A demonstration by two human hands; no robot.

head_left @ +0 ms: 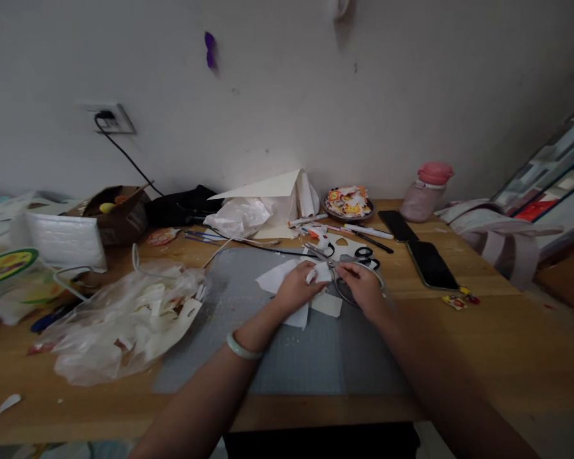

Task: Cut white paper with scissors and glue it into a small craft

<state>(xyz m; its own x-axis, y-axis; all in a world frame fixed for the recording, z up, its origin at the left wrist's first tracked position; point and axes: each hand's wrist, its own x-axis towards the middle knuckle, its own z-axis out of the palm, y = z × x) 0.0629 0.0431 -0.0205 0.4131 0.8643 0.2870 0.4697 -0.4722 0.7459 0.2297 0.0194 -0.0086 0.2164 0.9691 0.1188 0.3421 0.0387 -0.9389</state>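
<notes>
My left hand is closed on a piece of white paper held over the grey cutting mat. My right hand grips a pair of metal scissors whose blades point up and left, meeting the paper's edge between both hands. A pale bangle sits on my left wrist. More white paper offcuts lie on the mat under the hands.
A clear plastic bag of paper scraps lies at left. Black-handled scissors, pens, a plate of stickers, two dark phones, a pink bottle, a cardboard box and a cable surround the mat.
</notes>
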